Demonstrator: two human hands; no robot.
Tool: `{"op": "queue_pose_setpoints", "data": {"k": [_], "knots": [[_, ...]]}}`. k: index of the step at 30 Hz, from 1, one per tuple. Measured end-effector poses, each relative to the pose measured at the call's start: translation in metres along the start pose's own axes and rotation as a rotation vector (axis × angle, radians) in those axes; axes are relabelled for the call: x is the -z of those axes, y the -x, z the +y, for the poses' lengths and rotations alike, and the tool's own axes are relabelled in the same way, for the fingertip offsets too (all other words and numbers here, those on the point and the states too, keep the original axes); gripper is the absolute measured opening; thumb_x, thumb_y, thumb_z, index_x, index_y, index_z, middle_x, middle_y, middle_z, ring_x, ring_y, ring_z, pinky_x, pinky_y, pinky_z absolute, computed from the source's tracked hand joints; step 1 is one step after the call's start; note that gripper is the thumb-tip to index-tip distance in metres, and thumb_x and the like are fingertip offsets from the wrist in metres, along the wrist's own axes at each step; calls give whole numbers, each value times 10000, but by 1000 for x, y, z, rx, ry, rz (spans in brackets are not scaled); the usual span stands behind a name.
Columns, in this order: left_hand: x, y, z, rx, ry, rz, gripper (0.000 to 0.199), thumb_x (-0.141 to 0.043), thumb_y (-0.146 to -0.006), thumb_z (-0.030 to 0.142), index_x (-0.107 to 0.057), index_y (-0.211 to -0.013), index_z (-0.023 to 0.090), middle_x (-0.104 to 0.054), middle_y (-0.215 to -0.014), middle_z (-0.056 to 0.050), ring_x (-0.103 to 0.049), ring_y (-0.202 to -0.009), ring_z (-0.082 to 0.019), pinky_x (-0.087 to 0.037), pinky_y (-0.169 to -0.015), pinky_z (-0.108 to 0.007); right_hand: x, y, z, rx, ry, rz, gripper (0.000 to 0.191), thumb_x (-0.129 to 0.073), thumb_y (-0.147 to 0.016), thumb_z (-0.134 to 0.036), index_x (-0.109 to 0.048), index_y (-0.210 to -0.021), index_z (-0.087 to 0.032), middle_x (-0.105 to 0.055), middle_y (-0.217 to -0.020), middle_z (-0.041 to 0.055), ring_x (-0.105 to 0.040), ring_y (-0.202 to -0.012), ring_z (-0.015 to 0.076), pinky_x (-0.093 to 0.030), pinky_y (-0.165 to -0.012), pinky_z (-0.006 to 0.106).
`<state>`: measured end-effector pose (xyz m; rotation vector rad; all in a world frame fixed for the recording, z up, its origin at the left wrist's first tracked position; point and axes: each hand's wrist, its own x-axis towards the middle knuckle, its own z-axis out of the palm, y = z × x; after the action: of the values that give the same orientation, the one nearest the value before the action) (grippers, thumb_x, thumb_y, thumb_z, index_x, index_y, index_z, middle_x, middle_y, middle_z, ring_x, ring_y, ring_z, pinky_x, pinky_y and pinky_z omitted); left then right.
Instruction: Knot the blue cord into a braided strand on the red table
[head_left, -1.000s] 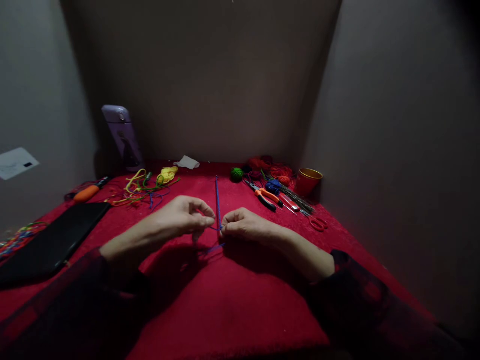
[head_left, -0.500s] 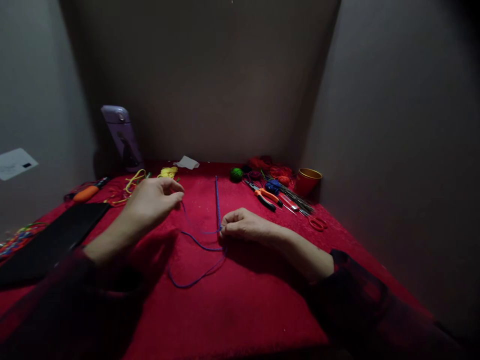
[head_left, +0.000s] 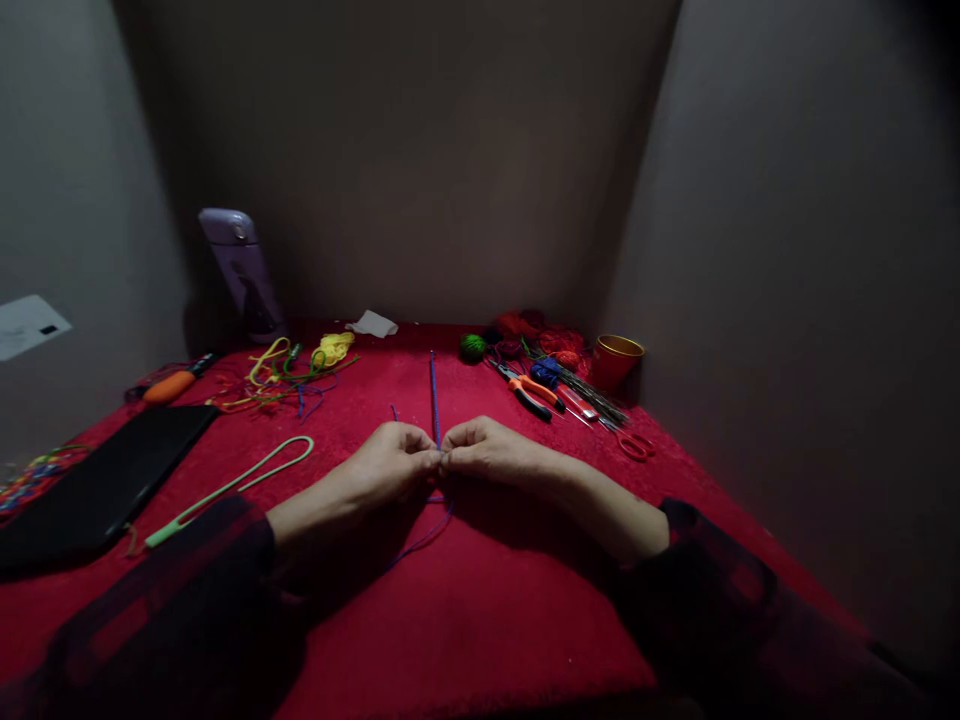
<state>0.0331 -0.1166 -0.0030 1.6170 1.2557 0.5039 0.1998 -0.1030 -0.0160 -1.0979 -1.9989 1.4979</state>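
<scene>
A thin blue-purple braided cord (head_left: 434, 400) runs straight away from me over the red cloth, its far end held at a small point near the back. At its near end my right hand (head_left: 487, 450) pinches the cord between thumb and fingertips. My left hand (head_left: 386, 462) meets it there, fingertips closed on the same purple cord, touching or almost touching the right. Loose purple strands (head_left: 427, 540) trail below the hands, and one short end (head_left: 395, 411) pokes up behind the left hand. The exact knot point is hidden by the fingers.
Left: a light green looped tool (head_left: 225, 492), a black flat case (head_left: 112, 490), an orange-handled tool (head_left: 171, 386), yellow yarn (head_left: 332, 349) and a purple bottle (head_left: 244, 265). Right: orange-handled pliers (head_left: 530, 392), red scissors (head_left: 634, 446), yarn balls and a red cup (head_left: 616, 365).
My left hand has come down and right, from holding a strand out to the left, to meet my right hand at the cord. The green looped tool is now uncovered. My right hand stays put.
</scene>
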Motion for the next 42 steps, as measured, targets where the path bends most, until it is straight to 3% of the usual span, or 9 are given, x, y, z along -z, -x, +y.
{"op": "queue_pose_setpoints", "data": {"k": [7,12,15,22,31,36,42], "knots": [[4,0,1,-90,-149,105,234,-540,-629,350,-490,-557,134,-408,-489,38,-337,-454,-71,-220,-426,-200,1,-1,-1,72,143,-8,172,-492,-754,-268,-451,-638,-148,-369,-580,-48,-306,-492,52,-214,-424,181],[6,4,4,50,-27,-45,188,-536,-616,326,-475,-584,151,-330,-443,73,-241,-386,-49,-152,-395,-205,2,0,-1,96,181,-31,131,-475,-753,-237,-462,-657,-149,-391,-608,-43,-330,-516,57,-231,-447,184],[9,5,1,53,106,-133,172,-532,-622,307,-447,-580,164,-298,-441,85,-191,-366,-38,-116,-379,-204,3,0,-2,93,199,-51,108,-471,-749,-225,-468,-669,-151,-402,-613,-41,-339,-519,61,-241,-451,187],[7,4,0,66,206,-122,171,-542,-618,284,-428,-577,164,-319,-457,82,-208,-362,-29,-121,-364,-194,3,-1,-2,132,262,-33,173,-463,-775,-265,-460,-645,-151,-379,-596,-43,-324,-518,63,-235,-455,195],[4,0,-5,79,234,-31,114,-523,-599,245,-452,-590,157,-354,-445,79,-221,-340,-20,-126,-355,-182,0,10,-20,157,546,163,127,-484,-765,-200,-561,-686,-137,-465,-580,-18,-356,-515,70,-236,-482,213],[3,1,-3,110,283,-18,91,-511,-599,219,-444,-582,162,-319,-426,89,-200,-328,-17,-110,-347,-185,-1,12,-22,162,415,51,106,-474,-715,-134,-579,-700,-138,-488,-593,-25,-395,-537,69,-270,-495,195],[3,4,-1,98,323,-50,126,-508,-613,209,-420,-535,163,-288,-422,84,-189,-331,-21,-92,-348,-199,0,11,-14,133,321,-30,129,-475,-707,-163,-602,-704,-137,-428,-584,-39,-339,-511,59,-255,-453,182]]}}
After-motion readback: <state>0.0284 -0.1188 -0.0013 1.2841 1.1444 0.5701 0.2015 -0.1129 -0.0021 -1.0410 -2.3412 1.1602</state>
